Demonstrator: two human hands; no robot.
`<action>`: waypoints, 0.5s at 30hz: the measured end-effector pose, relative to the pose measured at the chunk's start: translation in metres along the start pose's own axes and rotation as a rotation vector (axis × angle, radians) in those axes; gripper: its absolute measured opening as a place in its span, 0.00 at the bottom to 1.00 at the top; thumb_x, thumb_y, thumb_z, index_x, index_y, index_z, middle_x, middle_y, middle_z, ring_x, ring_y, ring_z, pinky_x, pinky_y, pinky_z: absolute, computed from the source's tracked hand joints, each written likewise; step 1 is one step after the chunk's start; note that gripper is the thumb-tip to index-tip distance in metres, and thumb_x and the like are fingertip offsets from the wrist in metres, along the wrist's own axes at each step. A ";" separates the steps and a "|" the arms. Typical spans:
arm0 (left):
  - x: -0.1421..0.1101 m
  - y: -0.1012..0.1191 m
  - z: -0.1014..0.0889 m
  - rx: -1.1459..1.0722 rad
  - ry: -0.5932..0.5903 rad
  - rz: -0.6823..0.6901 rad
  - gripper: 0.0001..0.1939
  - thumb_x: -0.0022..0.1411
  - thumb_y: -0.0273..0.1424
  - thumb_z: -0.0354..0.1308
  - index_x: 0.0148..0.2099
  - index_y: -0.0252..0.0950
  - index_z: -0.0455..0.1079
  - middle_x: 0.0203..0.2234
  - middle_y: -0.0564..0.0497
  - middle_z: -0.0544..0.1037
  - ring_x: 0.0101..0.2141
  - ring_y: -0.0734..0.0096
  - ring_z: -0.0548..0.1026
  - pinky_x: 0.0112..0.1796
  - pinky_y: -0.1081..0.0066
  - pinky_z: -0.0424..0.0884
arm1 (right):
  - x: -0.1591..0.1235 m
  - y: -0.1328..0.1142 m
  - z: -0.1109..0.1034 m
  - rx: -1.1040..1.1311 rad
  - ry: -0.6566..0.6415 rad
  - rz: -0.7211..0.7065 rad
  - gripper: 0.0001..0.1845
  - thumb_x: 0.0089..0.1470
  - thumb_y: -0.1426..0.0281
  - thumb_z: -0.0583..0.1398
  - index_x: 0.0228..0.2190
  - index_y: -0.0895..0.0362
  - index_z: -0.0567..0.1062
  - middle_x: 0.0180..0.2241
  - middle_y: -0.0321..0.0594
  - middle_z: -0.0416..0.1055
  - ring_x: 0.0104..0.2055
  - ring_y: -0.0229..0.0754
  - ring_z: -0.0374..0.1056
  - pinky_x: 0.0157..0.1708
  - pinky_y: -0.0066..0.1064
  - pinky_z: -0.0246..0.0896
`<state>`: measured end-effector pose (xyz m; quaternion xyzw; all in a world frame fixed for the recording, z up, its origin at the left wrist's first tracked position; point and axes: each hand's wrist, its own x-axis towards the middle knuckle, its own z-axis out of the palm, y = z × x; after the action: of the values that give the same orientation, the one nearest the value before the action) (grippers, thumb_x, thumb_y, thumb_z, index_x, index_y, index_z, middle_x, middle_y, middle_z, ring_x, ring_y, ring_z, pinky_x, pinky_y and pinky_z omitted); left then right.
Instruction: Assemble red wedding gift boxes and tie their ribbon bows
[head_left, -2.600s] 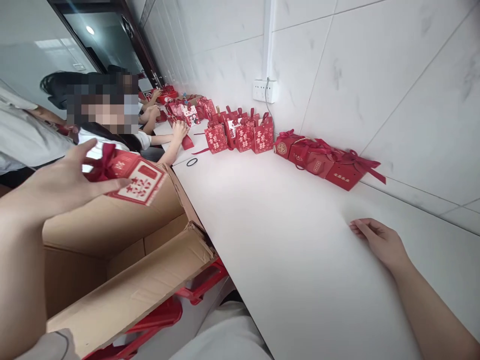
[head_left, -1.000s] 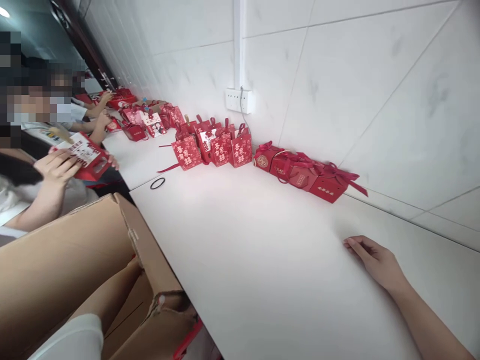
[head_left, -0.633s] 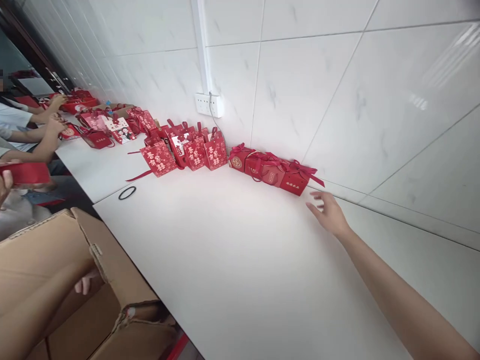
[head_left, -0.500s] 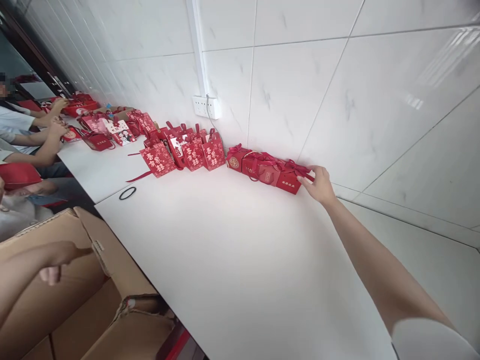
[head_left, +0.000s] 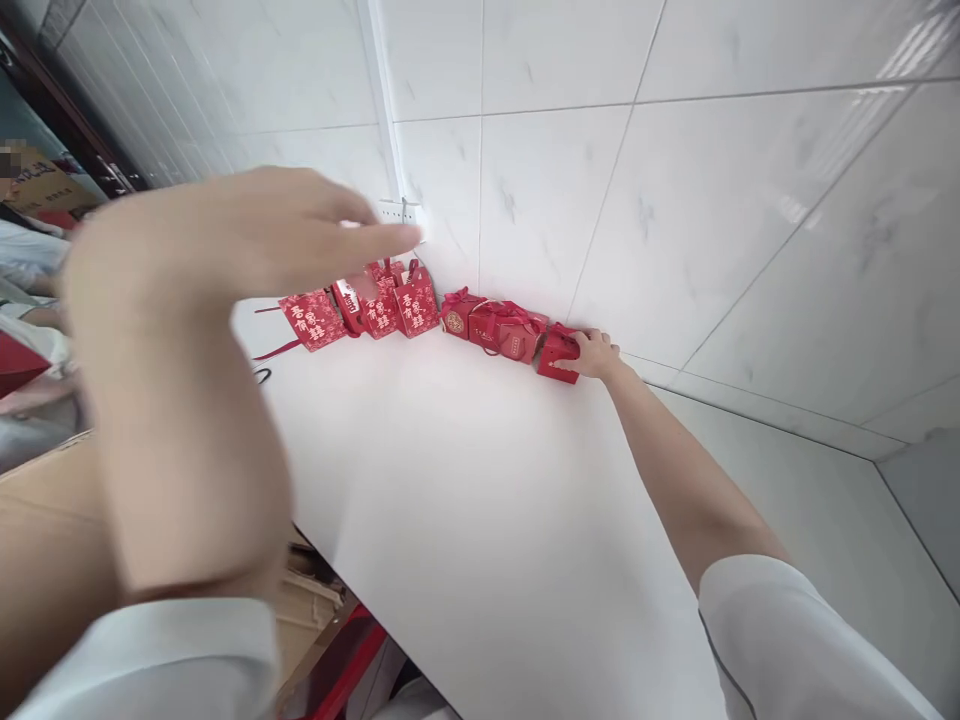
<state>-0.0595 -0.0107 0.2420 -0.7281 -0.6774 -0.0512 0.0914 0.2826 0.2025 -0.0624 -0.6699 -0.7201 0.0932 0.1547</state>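
My right hand (head_left: 598, 353) grips a red gift box (head_left: 556, 362) at the right end of a row against the wall, its thumb across the front and its other fingers over the top and far side. A narrow gap parts this box from the neighbouring red gift boxes (head_left: 495, 328), which have ribbon bows and cord handles. Closer to the camera, my left hand (head_left: 322, 235) is raised above the table, smeared by motion. Its fingers stretch to the right and nothing shows in them. Behind it stand red patterned gift bags (head_left: 416, 302), partly covered by the hand and forearm.
The white table (head_left: 465, 490) runs along a tiled wall (head_left: 555, 200) with a socket strip (head_left: 397, 213). An open cardboard box (head_left: 45, 500) is at the lower left, mostly behind my left arm. People sit at the far left. A black ring (head_left: 262, 375) lies on the table.
My left hand has risen from over the cardboard box to above the table. My right hand has taken a fuller grip on the end box, and a gap has opened beside it. The view has shifted.
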 end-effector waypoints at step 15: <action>-0.012 0.081 0.234 -0.960 -0.170 0.231 0.18 0.63 0.43 0.51 0.53 0.44 0.65 0.54 0.51 0.68 0.53 0.64 0.66 0.47 0.67 0.67 | -0.160 -0.060 -0.066 0.449 -0.515 -0.375 0.32 0.50 0.49 0.61 0.54 0.47 0.64 0.55 0.42 0.63 0.47 0.46 0.69 0.40 0.35 0.68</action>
<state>0.0083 0.0196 0.0057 -0.7599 -0.4974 -0.2870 -0.3047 0.2581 0.0340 0.0045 -0.4310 -0.8069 0.3839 0.1259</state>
